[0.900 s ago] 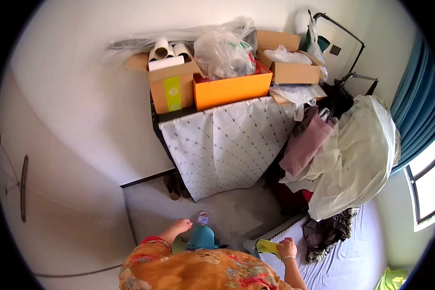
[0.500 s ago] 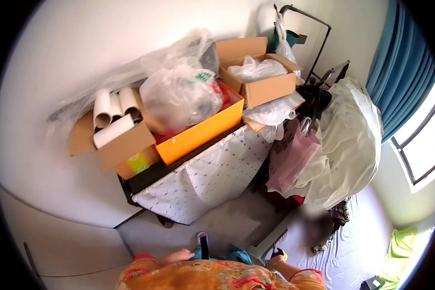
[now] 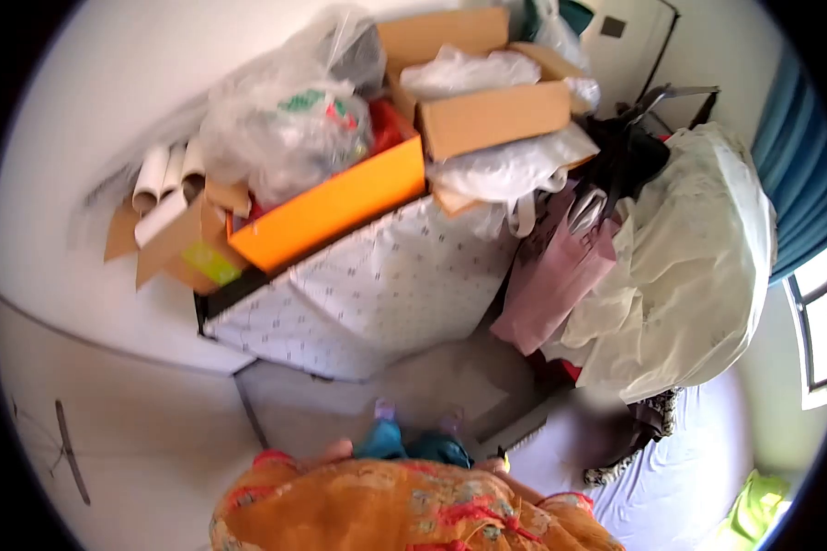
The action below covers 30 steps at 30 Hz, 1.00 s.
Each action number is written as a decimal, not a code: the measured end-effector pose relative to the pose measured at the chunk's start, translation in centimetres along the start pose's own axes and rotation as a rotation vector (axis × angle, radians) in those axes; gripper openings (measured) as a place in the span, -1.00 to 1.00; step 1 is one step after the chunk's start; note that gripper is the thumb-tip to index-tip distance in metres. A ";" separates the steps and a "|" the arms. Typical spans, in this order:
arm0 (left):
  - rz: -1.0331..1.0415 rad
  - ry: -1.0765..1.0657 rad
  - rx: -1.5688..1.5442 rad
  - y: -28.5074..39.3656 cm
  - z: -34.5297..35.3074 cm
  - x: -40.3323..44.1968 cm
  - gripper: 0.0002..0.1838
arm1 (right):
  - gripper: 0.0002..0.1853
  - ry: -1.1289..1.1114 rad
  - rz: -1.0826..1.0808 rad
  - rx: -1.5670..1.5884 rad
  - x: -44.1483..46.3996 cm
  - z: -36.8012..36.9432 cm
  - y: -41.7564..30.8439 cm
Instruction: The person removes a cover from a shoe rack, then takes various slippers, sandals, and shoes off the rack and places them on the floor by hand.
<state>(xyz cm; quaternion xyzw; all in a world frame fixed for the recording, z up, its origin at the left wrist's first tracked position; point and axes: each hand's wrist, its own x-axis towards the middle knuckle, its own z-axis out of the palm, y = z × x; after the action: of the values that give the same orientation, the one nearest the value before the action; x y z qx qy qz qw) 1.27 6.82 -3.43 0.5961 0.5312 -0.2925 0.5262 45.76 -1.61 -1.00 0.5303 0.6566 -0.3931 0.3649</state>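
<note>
My left hand [image 3: 336, 450] hangs low beside the orange patterned garment, near the teal trousers [image 3: 381, 439]. It is small and blurred, so its fingers do not show clearly. My right hand [image 3: 494, 465] is low on the other side, closed around something small with dark and yellow parts that I cannot make out. Ahead stands a low unit draped with a white patterned cloth [image 3: 358, 275]. On top are an orange box [image 3: 331, 216] with clear plastic bags [image 3: 285, 129], a cardboard box of white tubes [image 3: 152, 174], and an open cardboard box [image 3: 496, 119].
A pink paper bag [image 3: 560, 275] and a large cream-covered bundle [image 3: 689, 257] stand to the right. Behind them hang blue curtains [image 3: 799, 165] by a window [image 3: 818, 317]. A bed with a pale sheet [image 3: 698, 441] is at lower right, a white door panel [image 3: 129, 413] at left.
The view has moved nearer to the draped unit, and its boxes now sit higher and further left. Both hands show less, drawn in against the body. The boxes and bags keep their arrangement.
</note>
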 end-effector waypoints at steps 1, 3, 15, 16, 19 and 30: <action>0.051 0.004 0.013 0.7 -0.4 0.0 -0.55 | -0.67 -0.002 -0.042 -0.023 0.1 0.1 0.9; -0.019 0.405 -0.371 4.3 -3.4 -4.3 -0.25 | -0.60 -0.058 -0.058 -0.001 -3.7 -4.9 3.1; 0.152 1.124 -1.098 19.5 -21.7 5.3 0.02 | -0.63 0.417 0.109 0.373 -12.0 -15.2 9.4; 0.269 1.160 -1.227 23.0 -22.0 4.9 -0.05 | -0.64 0.453 0.114 0.436 -12.7 -15.8 9.2; 0.430 1.271 -1.524 28.8 -23.1 5.7 -0.20 | -0.65 0.509 0.115 0.480 -12.3 -15.2 9.3; 0.478 0.293 -1.971 32.2 -19.0 -6.6 -0.62 | 0.20 0.611 0.113 0.549 -10.8 -20.1 4.7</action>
<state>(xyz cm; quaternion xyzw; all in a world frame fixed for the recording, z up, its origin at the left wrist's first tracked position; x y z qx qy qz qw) 25.85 26.33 18.02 0.0187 0.4616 0.4624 0.7568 50.99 12.74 16.64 0.7355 0.5754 -0.3571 0.0192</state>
